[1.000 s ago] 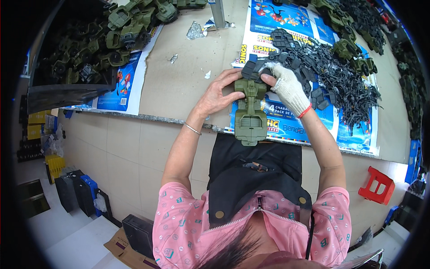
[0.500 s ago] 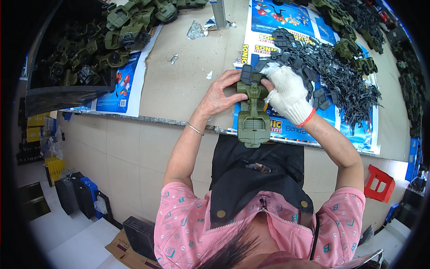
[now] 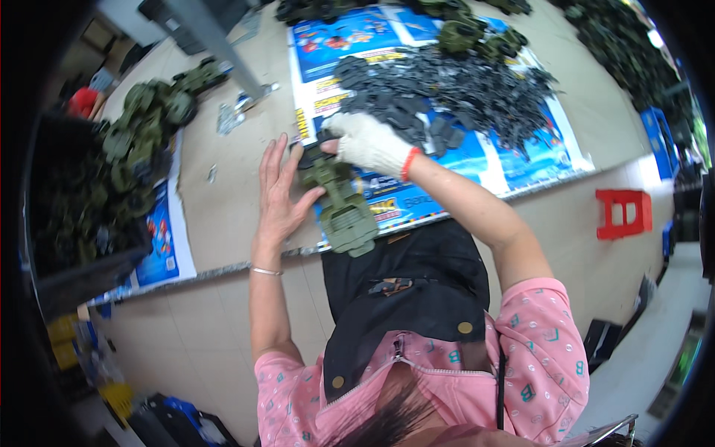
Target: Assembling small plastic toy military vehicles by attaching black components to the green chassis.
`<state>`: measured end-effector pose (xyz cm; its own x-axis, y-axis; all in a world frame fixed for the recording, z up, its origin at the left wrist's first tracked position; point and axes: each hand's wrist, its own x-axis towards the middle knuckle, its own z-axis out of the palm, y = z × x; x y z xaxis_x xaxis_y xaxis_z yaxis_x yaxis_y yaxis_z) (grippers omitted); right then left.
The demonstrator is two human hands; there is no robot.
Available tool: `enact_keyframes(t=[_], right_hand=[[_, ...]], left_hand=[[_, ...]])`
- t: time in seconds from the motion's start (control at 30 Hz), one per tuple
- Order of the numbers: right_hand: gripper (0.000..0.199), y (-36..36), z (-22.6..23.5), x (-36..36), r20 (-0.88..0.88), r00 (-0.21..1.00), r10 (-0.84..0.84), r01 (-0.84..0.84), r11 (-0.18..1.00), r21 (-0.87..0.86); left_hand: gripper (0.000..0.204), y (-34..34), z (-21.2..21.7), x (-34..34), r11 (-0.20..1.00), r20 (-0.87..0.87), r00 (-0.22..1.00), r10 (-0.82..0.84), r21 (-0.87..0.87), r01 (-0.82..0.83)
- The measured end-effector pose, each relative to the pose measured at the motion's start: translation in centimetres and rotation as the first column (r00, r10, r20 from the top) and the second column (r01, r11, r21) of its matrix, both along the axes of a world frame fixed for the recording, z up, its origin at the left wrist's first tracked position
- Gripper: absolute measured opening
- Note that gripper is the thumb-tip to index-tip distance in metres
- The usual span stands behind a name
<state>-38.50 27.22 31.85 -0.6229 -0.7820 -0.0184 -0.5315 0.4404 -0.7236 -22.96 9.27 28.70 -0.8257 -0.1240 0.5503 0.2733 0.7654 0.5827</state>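
Observation:
A green toy military truck point(image 3: 344, 212) lies at the table's front edge, its near end jutting over the edge toward me. My left hand point(image 3: 281, 195), bare, is beside its left side with fingers stretched out and apart, the thumb tip close to the truck's body. My right hand point(image 3: 369, 147), in a white knit glove with the thumb bare, closes over the truck's far end, where a black plastic part point(image 3: 316, 154) shows. The glove hides much of that part, and the picture is blurred there.
Past my right hand, a heap of black plastic parts point(image 3: 477, 89) lies on blue printed sheets point(image 3: 417, 205). Green toy vehicles crowd a dark bin point(image 3: 97, 261) on the left and the table's far side. A metal post point(image 3: 216, 48) rises from the table. A red stool point(image 3: 623, 214) stands right.
The view has swung, so the table appears tilted. My left hand has loosened from the truck and spread its fingers. My right hand has moved over the truck's far end.

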Motion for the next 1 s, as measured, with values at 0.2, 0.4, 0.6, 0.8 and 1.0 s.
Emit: enact_keyframes(t=[0.2,0.4,0.6,0.8,1.0], right_hand=[[0.014,9.4,-0.2,2.5,-0.438,0.852,-0.287,0.183,0.947,-0.264],[0.021,19.3,2.3,-7.2,-0.801,0.527,-0.284,0.485,0.874,0.010],[0.031,16.9,6.3,-11.7,-0.676,0.719,0.161,0.383,0.720,0.578],[0.021,18.3,7.7,-14.1,-0.549,0.822,-0.151,0.302,0.933,0.194],[0.021,18.5,5.8,-6.9,-0.062,0.808,-0.586,0.568,0.803,-0.183]], left_hand=[[0.080,-1.1,-0.8,0.1,0.976,0.233,0.970,-0.067,-0.186,0.112],[0.073,2.0,-1.8,-0.8,0.998,0.109,0.994,0.009,0.066,-0.016],[0.072,2.4,-3.0,-1.0,0.997,0.077,0.997,0.024,0.066,-0.029],[0.071,3.1,-3.4,0.4,0.991,0.056,0.996,0.070,0.111,-0.075],[0.074,4.6,-3.9,0.6,0.984,0.069,0.995,0.070,0.159,-0.080]])
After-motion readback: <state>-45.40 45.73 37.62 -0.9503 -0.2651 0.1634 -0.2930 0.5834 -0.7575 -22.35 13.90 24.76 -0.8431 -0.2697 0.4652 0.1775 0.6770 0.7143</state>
